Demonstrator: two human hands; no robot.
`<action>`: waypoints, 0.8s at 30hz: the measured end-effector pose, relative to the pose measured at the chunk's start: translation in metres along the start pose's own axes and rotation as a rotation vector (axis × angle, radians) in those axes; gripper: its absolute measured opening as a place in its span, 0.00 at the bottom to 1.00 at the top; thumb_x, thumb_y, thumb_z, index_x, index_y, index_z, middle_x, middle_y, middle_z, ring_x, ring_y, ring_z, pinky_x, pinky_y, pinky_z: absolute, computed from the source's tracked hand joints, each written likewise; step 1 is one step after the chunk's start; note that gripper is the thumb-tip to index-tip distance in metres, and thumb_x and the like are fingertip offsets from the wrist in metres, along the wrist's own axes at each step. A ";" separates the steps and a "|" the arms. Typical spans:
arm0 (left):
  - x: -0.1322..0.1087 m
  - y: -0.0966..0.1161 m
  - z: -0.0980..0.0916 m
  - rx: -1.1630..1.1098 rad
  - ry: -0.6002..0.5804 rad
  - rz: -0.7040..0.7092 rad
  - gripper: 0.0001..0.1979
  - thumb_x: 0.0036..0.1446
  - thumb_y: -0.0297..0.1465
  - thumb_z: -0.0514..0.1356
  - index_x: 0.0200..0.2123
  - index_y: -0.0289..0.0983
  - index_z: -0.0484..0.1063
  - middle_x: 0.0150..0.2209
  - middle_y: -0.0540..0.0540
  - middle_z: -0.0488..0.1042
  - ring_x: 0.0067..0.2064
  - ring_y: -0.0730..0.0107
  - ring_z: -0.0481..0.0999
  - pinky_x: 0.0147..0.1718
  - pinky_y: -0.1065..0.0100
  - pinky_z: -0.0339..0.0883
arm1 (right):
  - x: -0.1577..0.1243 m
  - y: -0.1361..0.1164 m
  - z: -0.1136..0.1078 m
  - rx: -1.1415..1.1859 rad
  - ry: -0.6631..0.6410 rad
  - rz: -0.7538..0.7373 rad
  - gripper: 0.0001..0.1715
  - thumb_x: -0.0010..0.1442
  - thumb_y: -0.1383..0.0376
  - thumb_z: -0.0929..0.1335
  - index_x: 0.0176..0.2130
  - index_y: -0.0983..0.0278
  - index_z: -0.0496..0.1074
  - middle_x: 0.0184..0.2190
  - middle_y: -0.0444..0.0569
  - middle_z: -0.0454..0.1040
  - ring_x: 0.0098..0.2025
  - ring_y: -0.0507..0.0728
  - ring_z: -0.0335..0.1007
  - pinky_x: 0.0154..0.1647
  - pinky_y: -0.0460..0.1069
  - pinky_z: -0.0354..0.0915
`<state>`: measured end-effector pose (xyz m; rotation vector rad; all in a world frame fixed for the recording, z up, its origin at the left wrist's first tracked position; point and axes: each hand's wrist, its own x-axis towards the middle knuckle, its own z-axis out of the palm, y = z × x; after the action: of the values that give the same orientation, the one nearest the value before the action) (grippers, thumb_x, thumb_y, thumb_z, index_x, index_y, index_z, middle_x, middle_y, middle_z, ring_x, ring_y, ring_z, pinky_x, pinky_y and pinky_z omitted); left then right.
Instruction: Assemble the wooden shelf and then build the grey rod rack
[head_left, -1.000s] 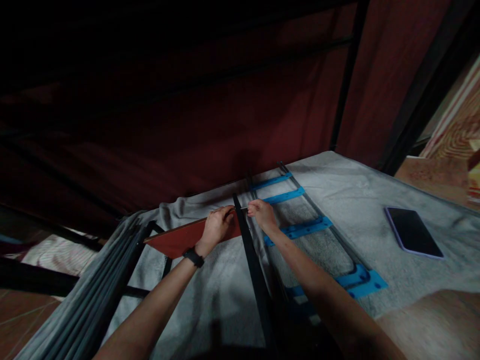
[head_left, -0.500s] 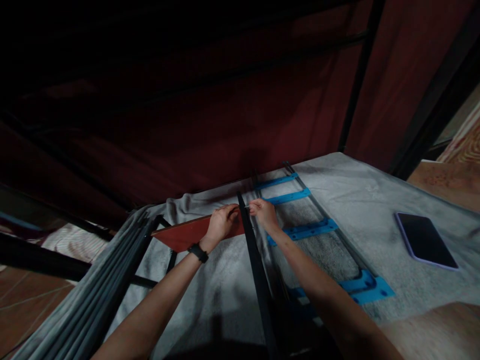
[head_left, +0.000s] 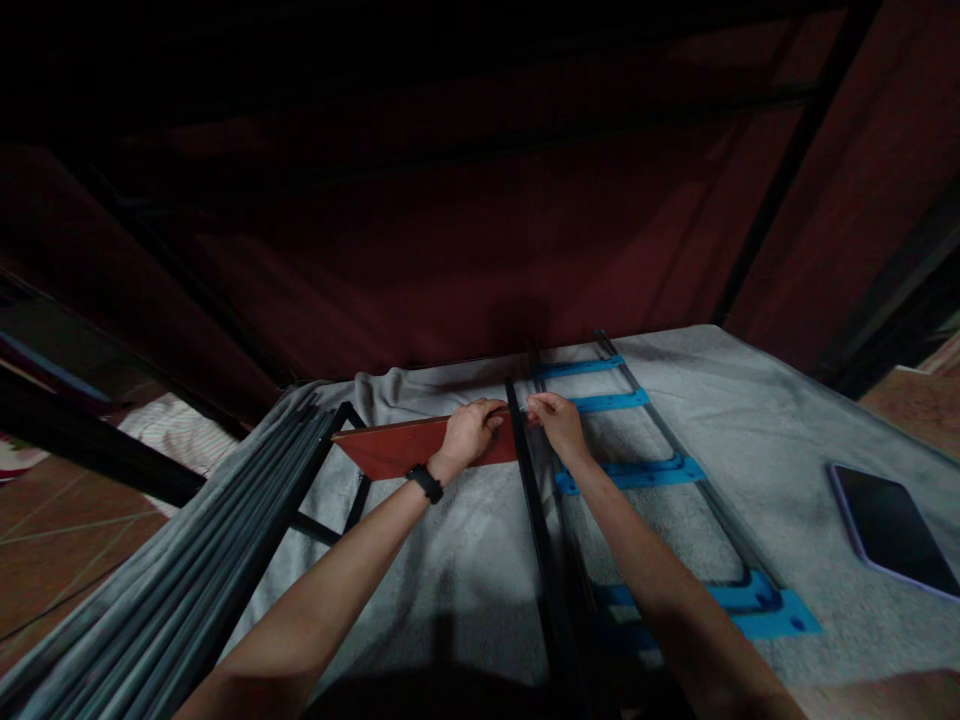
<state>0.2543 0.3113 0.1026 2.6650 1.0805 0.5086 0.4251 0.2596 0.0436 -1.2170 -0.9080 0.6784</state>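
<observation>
Left hand (head_left: 469,432) curls over crosswise reddish-brown flat board (head_left: 397,452) meeting black metal bar (head_left: 536,520); right hand (head_left: 559,425), fingertips pinched together, just opposite

head-worn view, facing forward-down, hands close

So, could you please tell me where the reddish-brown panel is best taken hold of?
Probably by its long upper edge, coming from above, fingers pinching both faces. The reddish-brown panel stands on edge on the grey blanket with that edge free. The left hand clasps it near the black bar, so the open left stretch suits.
</observation>
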 end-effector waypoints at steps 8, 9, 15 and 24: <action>0.002 -0.004 -0.001 0.019 -0.023 -0.008 0.16 0.62 0.33 0.55 0.52 0.46 0.73 0.49 0.49 0.77 0.48 0.64 0.75 0.47 0.67 0.67 | -0.008 0.001 0.008 0.216 0.022 0.164 0.17 0.46 0.50 0.73 0.27 0.62 0.74 0.23 0.45 0.76 0.25 0.56 0.72 0.28 0.51 0.70; 0.002 -0.004 -0.001 0.020 -0.028 -0.005 0.17 0.62 0.33 0.55 0.53 0.46 0.73 0.49 0.49 0.77 0.48 0.64 0.75 0.48 0.67 0.67 | -0.009 0.002 0.008 0.240 0.022 0.181 0.18 0.45 0.50 0.73 0.26 0.62 0.74 0.23 0.45 0.76 0.25 0.56 0.72 0.28 0.51 0.70; 0.001 -0.003 -0.006 0.024 -0.050 0.012 0.18 0.62 0.32 0.54 0.54 0.46 0.72 0.48 0.49 0.77 0.48 0.63 0.75 0.48 0.67 0.67 | -0.010 0.007 0.005 0.174 0.074 0.166 0.18 0.45 0.49 0.73 0.26 0.61 0.74 0.21 0.44 0.75 0.23 0.56 0.70 0.26 0.51 0.67; 0.001 -0.005 -0.004 0.038 -0.034 0.034 0.19 0.61 0.31 0.55 0.54 0.48 0.72 0.48 0.50 0.77 0.47 0.63 0.75 0.47 0.67 0.67 | -0.003 0.011 -0.004 -0.110 0.006 -0.029 0.18 0.52 0.49 0.70 0.27 0.61 0.75 0.24 0.45 0.75 0.28 0.56 0.71 0.32 0.50 0.67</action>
<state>0.2503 0.3154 0.1049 2.7183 1.0478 0.4517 0.4274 0.2573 0.0321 -1.2998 -0.9662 0.6073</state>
